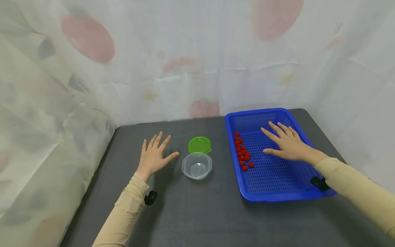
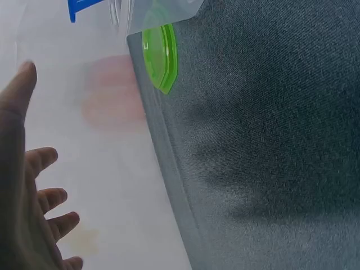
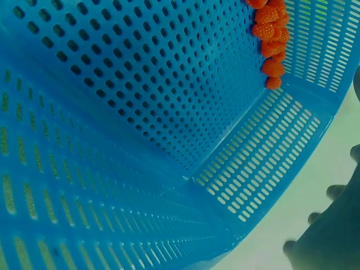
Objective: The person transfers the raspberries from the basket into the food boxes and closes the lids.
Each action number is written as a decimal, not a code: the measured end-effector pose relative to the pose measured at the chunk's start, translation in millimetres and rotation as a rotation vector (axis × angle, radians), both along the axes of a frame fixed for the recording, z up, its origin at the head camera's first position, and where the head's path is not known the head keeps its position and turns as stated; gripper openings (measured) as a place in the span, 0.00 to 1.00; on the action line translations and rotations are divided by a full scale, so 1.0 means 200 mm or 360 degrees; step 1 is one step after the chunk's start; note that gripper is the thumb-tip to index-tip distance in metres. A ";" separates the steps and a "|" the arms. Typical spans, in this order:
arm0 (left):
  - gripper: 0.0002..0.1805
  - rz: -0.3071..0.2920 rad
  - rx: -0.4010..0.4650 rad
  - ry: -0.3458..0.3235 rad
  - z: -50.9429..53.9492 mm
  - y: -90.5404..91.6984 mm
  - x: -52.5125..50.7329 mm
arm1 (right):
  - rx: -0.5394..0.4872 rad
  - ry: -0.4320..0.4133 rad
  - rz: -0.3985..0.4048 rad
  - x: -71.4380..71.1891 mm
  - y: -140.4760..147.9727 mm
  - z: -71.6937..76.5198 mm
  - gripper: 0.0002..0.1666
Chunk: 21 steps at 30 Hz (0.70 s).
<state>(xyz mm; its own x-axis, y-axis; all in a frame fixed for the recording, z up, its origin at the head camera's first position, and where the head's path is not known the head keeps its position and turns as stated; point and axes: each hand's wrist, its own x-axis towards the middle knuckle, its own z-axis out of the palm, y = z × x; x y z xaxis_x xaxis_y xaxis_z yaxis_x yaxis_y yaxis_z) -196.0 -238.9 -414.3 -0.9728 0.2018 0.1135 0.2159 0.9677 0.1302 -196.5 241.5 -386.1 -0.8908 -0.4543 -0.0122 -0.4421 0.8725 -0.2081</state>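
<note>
Hovering splayed, left hand [image 1: 153,158] flanks bowl [image 1: 197,168] and right hand [image 1: 287,145] overhangs basket [image 1: 277,197] of berries [image 1: 246,158].

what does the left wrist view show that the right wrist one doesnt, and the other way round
Only the left wrist view shows the left hand and part of the clear bowl. Only the right wrist view shows the right hand and the red pieces. Both show the blue basket, just a bit in the left, and the pale backdrop. The green lid is plain in the left; green behind the slots in the right may be it.
</note>
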 end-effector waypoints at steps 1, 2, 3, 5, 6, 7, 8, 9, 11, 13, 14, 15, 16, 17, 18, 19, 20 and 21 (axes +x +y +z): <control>0.47 0.0003 0.0022 0.0007 0.00 0.00 0.00 | -0.0010 0.0015 0.0026 0.00 -0.01 0.00 0.47; 0.47 0.0005 0.0039 0.0013 0.00 0.00 0.00 | -0.0020 0.0025 0.0047 0.00 -0.01 0.01 0.47; 0.48 0.0005 0.0063 0.0020 0.00 0.00 0.00 | -0.0032 0.0034 0.0069 0.00 -0.02 0.01 0.46; 0.49 0.0000 0.0118 0.0026 0.00 0.01 0.01 | -0.0056 0.0050 0.0103 -0.01 -0.04 0.02 0.45; 0.50 -0.0010 0.0146 0.0035 -0.01 0.01 0.01 | -0.0067 0.0055 0.0120 -0.02 -0.05 0.02 0.45; 0.50 -0.0013 0.0172 0.0044 -0.01 0.01 0.02 | -0.0088 0.0054 0.0138 -0.02 -0.05 0.01 0.45; 0.51 -0.0021 0.0197 0.0055 -0.02 0.01 0.02 | -0.0112 0.0046 0.0155 -0.03 -0.06 0.01 0.44; 0.51 -0.0027 0.0228 0.0069 -0.02 0.01 0.03 | -0.0137 0.0042 0.0177 -0.03 -0.07 0.01 0.44; 0.52 -0.0044 0.0285 0.0096 -0.04 0.02 0.04 | -0.0197 0.0036 0.0236 -0.05 -0.09 0.00 0.43; 0.52 -0.0057 0.0342 0.0115 -0.05 0.02 0.05 | -0.0257 0.0025 0.0295 -0.06 -0.10 -0.01 0.41; 0.52 -0.0065 0.0365 0.0119 -0.06 0.03 0.05 | -0.0276 0.0013 0.0315 -0.07 -0.11 -0.01 0.40; 0.52 -0.0072 0.0395 0.0117 -0.06 0.03 0.06 | -0.0296 -0.0002 0.0333 -0.08 -0.12 -0.01 0.39; 0.52 -0.0076 0.0417 0.0108 -0.07 0.04 0.07 | -0.0317 -0.0028 0.0341 -0.09 -0.12 -0.01 0.38; 0.52 -0.0077 0.0442 0.0096 -0.07 0.05 0.08 | -0.0336 -0.0065 0.0343 -0.09 -0.13 -0.01 0.37; 0.51 -0.0080 0.0462 0.0079 -0.08 0.05 0.08 | -0.0354 -0.0107 0.0345 -0.10 -0.13 -0.02 0.35; 0.51 -0.0082 0.0478 0.0059 -0.09 0.06 0.09 | -0.0369 -0.0157 0.0339 -0.11 -0.14 -0.02 0.34; 0.50 -0.0084 0.0502 0.0042 -0.10 0.07 0.09 | -0.0388 -0.0210 0.0337 -0.11 -0.14 -0.02 0.33; 0.50 -0.0091 0.0527 0.0022 -0.11 0.08 0.10 | -0.0405 -0.0260 0.0330 -0.12 -0.14 -0.03 0.33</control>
<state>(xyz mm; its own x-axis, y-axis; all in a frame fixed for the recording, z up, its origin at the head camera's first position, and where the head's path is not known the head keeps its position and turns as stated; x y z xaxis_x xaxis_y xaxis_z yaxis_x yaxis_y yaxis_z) -175.9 -223.3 -436.2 -0.9589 0.2057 0.1953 0.2724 0.8597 0.4321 -219.7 212.5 -391.3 -0.7752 -0.6316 -0.0101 -0.5469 0.6791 -0.4896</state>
